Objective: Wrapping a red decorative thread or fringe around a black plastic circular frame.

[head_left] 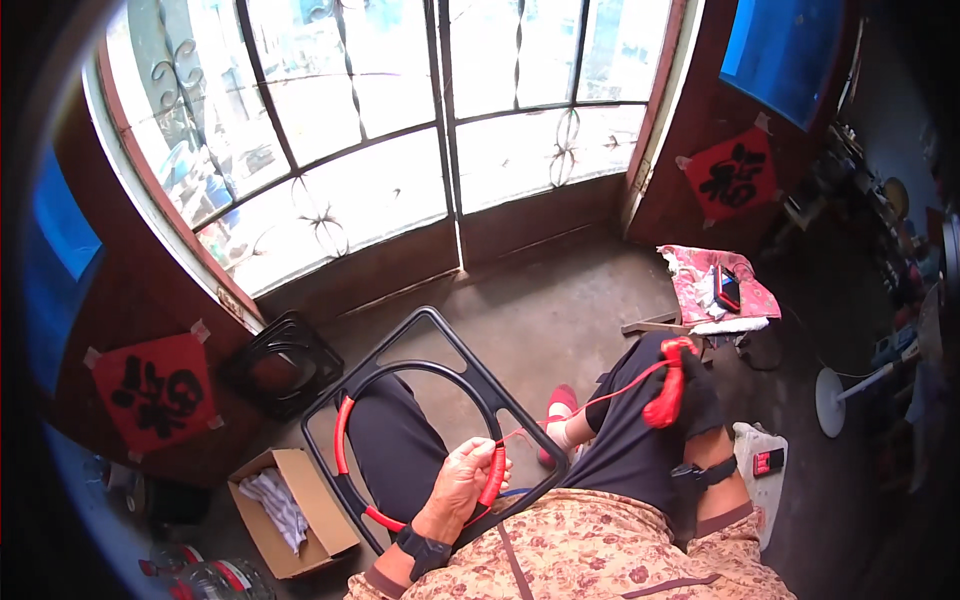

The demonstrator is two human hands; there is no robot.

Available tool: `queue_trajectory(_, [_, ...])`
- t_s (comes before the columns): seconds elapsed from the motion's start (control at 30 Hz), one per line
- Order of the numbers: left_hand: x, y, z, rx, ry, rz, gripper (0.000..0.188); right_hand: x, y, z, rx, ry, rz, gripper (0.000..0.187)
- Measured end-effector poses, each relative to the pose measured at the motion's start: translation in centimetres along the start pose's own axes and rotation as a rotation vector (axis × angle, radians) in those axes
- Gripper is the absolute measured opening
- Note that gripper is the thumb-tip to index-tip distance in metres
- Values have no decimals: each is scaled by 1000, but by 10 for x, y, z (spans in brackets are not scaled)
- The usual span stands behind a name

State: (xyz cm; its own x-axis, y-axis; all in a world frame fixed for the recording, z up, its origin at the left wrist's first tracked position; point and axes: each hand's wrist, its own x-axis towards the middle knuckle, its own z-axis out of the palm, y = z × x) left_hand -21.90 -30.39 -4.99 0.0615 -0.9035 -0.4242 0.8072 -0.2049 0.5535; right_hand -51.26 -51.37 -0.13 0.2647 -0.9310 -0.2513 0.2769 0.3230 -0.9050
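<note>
Head view: black frame [440, 345] in left grip [462, 482], seemingly on lap.

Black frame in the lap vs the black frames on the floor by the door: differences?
The black frame in the lap is partly wrapped with red cord; the stacked frames on the floor show no wrapping. The lap frame leans tilted across the knees, gripped by the left hand; the floor frames lie flat, untouched. Both are black, with a ring inside a squarish outline.
</note>
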Motion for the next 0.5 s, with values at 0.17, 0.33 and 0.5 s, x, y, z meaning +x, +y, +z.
queue_trajectory(0.17, [2,-4,0,46,-12,-46,13,8,38,63,-890,-203,-343,30])
queue_trajectory(0.33, [8,-10,1,39,-91,-215,15,30,108,132,-262,-393,-29,36])
queue_trajectory(0.5, [7,-12,0,-12,-162,-229,25,26,128,140,107,-918,253,47])
